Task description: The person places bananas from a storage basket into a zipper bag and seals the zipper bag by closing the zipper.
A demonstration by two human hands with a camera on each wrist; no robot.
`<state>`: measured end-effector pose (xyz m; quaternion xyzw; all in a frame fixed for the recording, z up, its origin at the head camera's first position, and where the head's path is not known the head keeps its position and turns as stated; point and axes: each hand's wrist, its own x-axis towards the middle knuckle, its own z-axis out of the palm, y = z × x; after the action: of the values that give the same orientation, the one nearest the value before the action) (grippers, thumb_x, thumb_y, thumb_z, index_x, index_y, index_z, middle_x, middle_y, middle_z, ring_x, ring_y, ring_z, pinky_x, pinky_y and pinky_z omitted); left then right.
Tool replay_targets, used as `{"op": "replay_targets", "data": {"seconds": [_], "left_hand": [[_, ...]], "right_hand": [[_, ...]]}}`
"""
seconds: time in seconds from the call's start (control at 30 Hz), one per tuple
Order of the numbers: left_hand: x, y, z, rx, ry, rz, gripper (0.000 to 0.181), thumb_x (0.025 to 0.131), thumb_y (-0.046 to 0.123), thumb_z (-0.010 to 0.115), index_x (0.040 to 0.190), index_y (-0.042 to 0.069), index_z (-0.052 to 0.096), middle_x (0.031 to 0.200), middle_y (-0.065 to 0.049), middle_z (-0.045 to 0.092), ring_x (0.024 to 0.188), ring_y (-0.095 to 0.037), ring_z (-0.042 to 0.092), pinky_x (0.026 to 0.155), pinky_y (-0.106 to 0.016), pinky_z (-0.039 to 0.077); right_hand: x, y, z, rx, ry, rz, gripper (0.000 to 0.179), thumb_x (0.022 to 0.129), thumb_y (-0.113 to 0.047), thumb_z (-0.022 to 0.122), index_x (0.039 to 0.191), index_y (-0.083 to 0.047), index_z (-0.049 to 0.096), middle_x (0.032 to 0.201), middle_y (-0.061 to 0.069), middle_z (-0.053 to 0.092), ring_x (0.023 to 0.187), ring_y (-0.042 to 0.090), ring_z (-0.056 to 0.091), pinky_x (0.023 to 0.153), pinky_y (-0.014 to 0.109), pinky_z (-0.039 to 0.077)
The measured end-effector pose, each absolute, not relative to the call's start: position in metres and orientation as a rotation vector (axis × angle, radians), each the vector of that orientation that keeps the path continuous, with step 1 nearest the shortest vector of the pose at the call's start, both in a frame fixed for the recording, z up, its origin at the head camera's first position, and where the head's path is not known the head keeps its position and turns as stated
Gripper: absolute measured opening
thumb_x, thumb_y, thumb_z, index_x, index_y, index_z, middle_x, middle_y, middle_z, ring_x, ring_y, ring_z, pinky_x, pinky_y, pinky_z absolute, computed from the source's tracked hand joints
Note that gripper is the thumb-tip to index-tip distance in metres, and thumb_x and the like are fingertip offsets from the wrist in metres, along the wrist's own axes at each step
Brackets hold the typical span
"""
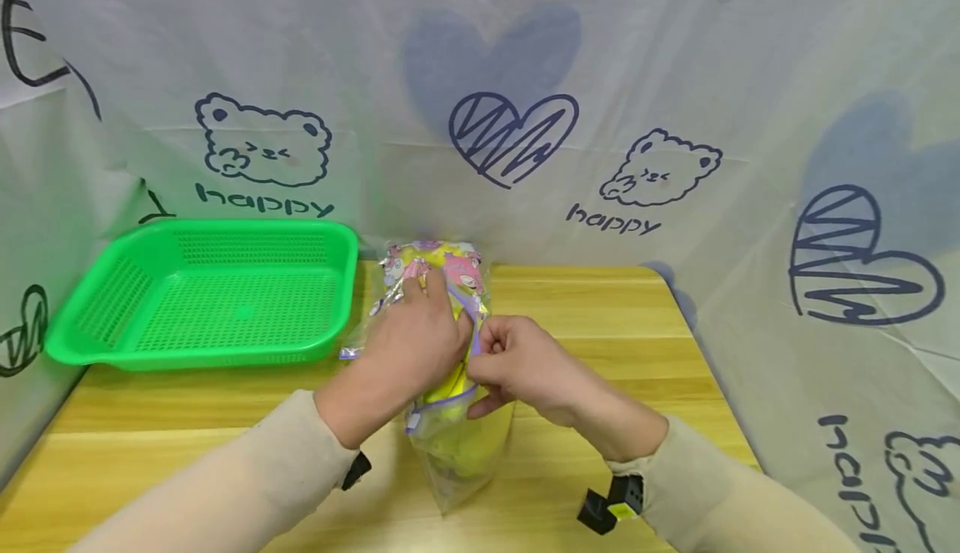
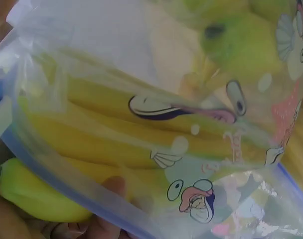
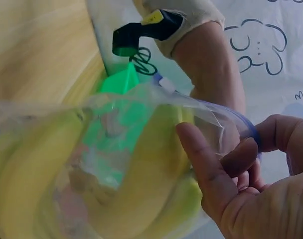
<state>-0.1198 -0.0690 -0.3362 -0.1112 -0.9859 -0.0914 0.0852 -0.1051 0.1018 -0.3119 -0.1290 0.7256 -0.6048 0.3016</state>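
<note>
A clear zip bag (image 1: 450, 445) with a purple zip rim and cartoon prints lies on the table, mouth open. Several yellow bananas (image 2: 111, 144) show through its plastic. My left hand (image 1: 416, 332) is at the bag's mouth, some of its fingers hidden. In the left wrist view it holds a banana (image 2: 39, 191) whose greenish tip shows at the rim, with a finger seen through the plastic. To the right, my right hand (image 1: 525, 366) pinches the bag's rim between thumb and finger. Its thumb lies along the plastic beside a banana (image 3: 146, 174) in the right wrist view.
A green perforated basket (image 1: 348, 286) stands at the left of the wooden table (image 1: 615, 311). Behind and beside the table hangs a pale cloth (image 1: 390, 178) printed with hearts and bears. Black wrist cameras (image 1: 611, 503) sit by the sleeves.
</note>
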Motion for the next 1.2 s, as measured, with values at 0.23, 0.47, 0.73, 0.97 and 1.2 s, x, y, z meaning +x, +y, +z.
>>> {"op": "replay_targets", "data": {"seconds": [0.23,0.47,0.73,0.97,1.2], "left_hand": [[-0.110,-0.074,-0.325,-0.280,-3.035,-0.506,0.050,0.109,0.042,0.051,0.118,-0.008,0.053,0.096,-0.022,0.059,0.068,-0.034,0.063,0.062,-0.047,0.057],[-0.107,-0.124,-0.318,-0.200,-3.126,-0.666,0.064,0.104,0.045,0.062,0.133,-0.011,0.049,0.107,-0.024,0.065,0.088,-0.035,0.066,0.072,-0.049,0.055],[-0.115,-0.136,-0.324,-0.222,-3.195,-1.177,0.051,0.096,0.013,0.060,0.139,-0.002,0.037,0.081,-0.011,0.064,0.062,-0.022,0.058,0.057,-0.035,0.047],[-0.103,-0.115,-0.286,-0.284,-3.066,-1.421,0.053,0.095,0.011,0.058,0.143,0.006,0.037,0.087,-0.010,0.064,0.062,-0.021,0.051,0.057,-0.034,0.043],[-0.090,-0.095,-0.290,-0.309,-3.015,-1.648,0.069,0.096,0.007,0.062,0.155,0.010,0.026,0.082,-0.010,0.070,0.058,-0.021,0.060,0.056,-0.034,0.051]], "right_hand": [[-0.109,0.112,-0.310,-0.282,2.044,-1.618,0.014,0.087,0.007,0.056,0.085,-0.003,0.046,0.075,0.004,0.049,0.074,0.022,0.069,0.069,0.043,0.065],[-0.112,0.129,-0.306,-0.267,2.130,-1.558,0.013,0.090,0.004,0.054,0.084,-0.003,0.045,0.075,0.005,0.044,0.074,0.021,0.064,0.071,0.045,0.065],[-0.118,0.144,-0.298,-0.412,2.556,-1.215,0.018,0.094,-0.010,0.055,0.077,-0.009,0.051,0.069,0.004,0.051,0.064,0.020,0.055,0.063,0.033,0.060],[-0.131,0.151,-0.284,-0.611,3.079,-0.593,0.020,0.094,-0.013,0.061,0.075,-0.016,0.059,0.061,-0.001,0.048,0.054,0.016,0.045,0.055,0.032,0.037],[-0.147,0.139,-0.295,-0.878,3.122,-0.543,0.012,0.103,-0.016,0.067,0.093,-0.012,0.071,0.088,0.002,0.068,0.076,0.020,0.060,0.075,0.038,0.053]]}}
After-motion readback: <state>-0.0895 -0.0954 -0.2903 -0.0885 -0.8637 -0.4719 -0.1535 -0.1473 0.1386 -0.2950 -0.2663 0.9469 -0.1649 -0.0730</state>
